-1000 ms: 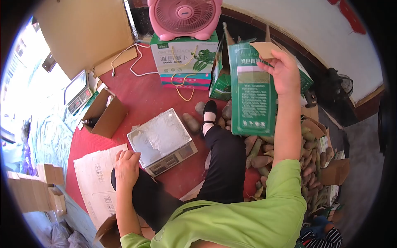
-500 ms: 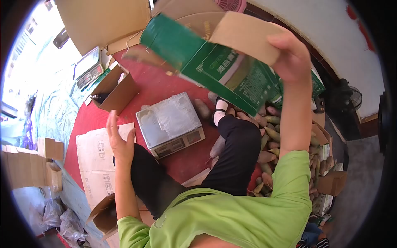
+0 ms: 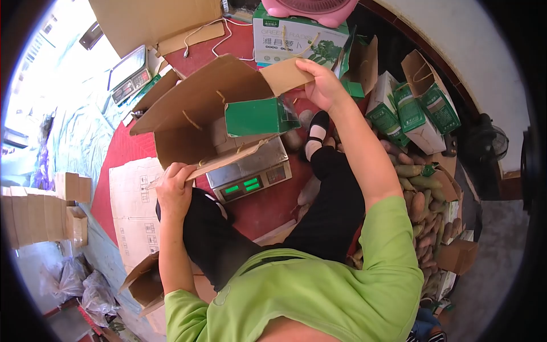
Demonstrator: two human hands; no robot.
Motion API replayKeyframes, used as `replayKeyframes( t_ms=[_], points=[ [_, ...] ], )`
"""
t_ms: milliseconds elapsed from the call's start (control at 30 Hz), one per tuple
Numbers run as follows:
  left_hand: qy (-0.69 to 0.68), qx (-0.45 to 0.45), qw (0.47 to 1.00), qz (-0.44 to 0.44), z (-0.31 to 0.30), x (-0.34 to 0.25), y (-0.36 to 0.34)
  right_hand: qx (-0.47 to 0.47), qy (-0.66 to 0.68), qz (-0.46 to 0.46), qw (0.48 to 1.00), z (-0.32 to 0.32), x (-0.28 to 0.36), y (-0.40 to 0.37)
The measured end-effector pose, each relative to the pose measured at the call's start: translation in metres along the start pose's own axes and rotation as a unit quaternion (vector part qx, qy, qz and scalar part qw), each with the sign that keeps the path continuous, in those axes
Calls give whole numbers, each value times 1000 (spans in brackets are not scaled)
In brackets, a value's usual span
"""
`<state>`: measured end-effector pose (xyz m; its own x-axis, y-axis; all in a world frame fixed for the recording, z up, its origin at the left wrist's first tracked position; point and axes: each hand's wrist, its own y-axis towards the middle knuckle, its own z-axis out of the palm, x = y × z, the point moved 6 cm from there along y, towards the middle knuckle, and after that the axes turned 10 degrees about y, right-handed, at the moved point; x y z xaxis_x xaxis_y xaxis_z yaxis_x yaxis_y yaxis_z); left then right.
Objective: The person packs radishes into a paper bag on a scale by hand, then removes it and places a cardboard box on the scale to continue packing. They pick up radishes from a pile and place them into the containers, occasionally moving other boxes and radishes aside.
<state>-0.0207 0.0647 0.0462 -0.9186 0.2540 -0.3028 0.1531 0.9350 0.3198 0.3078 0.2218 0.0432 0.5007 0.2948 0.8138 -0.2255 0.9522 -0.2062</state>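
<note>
The open carton (image 3: 199, 97) spans the centre-left, covering much of the scale (image 3: 248, 185) from above. A hand could pass low over the red floor (image 3: 259, 214), between the trouser legs (image 3: 336, 199). The shoe (image 3: 317, 131) stands right of the scale; farther right, radishes (image 3: 420, 202) and green boxes (image 3: 434, 105) obstruct.

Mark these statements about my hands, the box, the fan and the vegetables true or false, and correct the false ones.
1. The left hand grips the open box. True.
2. The right hand is clear of the box. False: the right hand holds a flap.
3. The nearer scale's display is dark. False: the display glows green.
4. The pink fan stands on a printed carton. True.
5. The vegetables are heaped at the person's left. False: the vegetables lie at the right.
</note>
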Motion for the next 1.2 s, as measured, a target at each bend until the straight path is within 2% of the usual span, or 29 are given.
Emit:
replayKeyframes(
  t_ms=[167,233,267,367,400,467,600,667,833,867,933,1000,1067,1133,1200],
  points=[
    [80,-37,991,102,-2,-25,6,-35,-39,26,998,-19,-6,-4],
    [98,-34,988,117,0,-37,9,-103,-127,-5,986,-41,-7,-1],
    [120,-35,984,131,2,-43,11,-104,-127,-4,986,-49,-10,-2],
    [137,-18,980,142,16,-54,14,-77,-293,106,947,-66,-33,-9],
    [142,-11,979,146,21,-56,14,-77,-292,109,947,-67,-36,-12],
    [141,5,980,140,25,-53,15,-107,-392,117,906,-75,-38,-21],
    [134,18,986,97,12,-51,18,-134,-424,107,889,-112,-33,-25],
    [133,49,990,10,10,-38,17,-148,-402,105,898,-127,-29,-37],
    [155,69,985,42,18,-25,13,-218,-306,71,924,-194,-48,-81],
    [152,82,984,29,18,-25,12,-226,-303,77,923,-210,-60,-94],
    [147,109,983,7,19,-27,14,-284,-210,56,934,-246,-89,-127],
    [130,103,986,-5,20,-28,14,-316,-180,74,929,-286,-131,-157],
    [124,105,987,-6,21,-32,15,-367,-292,153,870,-306,-165,-199],
    [124,107,986,10,26,-38,15,-371,-377,107,842,-359,-227,-235],
    [123,80,989,0,27,-41,15,-369,-393,135,831,-371,-276,-273]
  ],
)
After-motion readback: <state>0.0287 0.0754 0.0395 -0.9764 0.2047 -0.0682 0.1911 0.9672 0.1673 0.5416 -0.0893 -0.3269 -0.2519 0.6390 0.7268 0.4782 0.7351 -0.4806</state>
